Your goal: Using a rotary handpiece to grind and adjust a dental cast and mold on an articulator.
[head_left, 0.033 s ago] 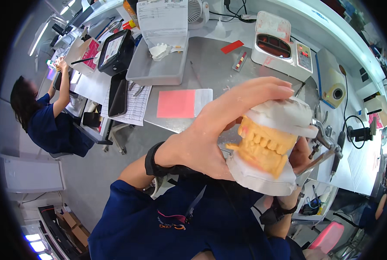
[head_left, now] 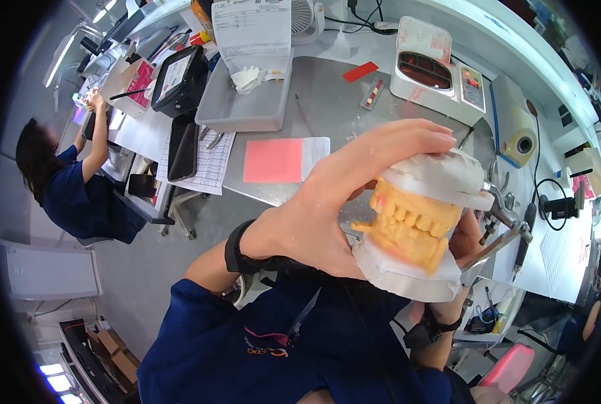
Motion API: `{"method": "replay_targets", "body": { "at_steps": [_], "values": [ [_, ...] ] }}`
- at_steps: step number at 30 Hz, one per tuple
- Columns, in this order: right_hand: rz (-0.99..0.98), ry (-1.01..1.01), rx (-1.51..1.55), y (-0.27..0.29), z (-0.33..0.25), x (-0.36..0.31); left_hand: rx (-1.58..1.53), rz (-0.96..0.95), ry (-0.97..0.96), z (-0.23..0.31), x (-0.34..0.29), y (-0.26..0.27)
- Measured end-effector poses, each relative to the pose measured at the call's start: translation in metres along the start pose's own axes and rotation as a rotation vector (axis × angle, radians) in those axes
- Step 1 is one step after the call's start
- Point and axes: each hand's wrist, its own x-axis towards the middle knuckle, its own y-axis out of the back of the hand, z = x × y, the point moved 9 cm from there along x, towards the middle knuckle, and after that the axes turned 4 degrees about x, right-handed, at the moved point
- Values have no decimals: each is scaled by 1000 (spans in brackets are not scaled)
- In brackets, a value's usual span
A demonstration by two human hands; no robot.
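Against the earlier frame, almost nothing is changed: the dental model [head_left: 413, 222] is held in nearly the same pose. 1 model is counted, made up of 2 white plaster bases [head_left: 436, 174] and 2 yellow tooth casts [head_left: 415, 246], with 1 metal frame [head_left: 506, 214] at its right. 2 hands are seen. The model is gripped by the left hand [head_left: 324, 195] from its left side, fingers over the upper base. The right hand [head_left: 467, 234] is mostly hidden behind the model's right side; whether it is closed cannot be told. On the desk [head_left: 324, 91], 1 pink sheet [head_left: 273, 161] and 1 translucent box [head_left: 240, 121] are placed left of and beyond the model.
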Motion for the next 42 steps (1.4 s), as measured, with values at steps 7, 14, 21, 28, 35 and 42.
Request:
{"method": "replay_targets", "body": {
  "at_steps": [7,14,21,28,35,42],
  "values": [
    [-13,-39,-13,9,17,-6,143,-31,-70,1,2,-1],
    [18,-12,20,14,15,-9,120,-66,-101,2,0,-6],
    [30,-54,80,0,-1,-2,-4,36,10,-9,-8,1],
    [-40,-37,99,-1,-2,-7,-109,34,-40,-14,-14,1],
    [-40,17,-26,-4,-12,-4,-154,-56,78,-13,-11,-6],
    [36,-22,104,-3,-6,-2,-144,13,152,-11,-12,-4]
  ]
}}
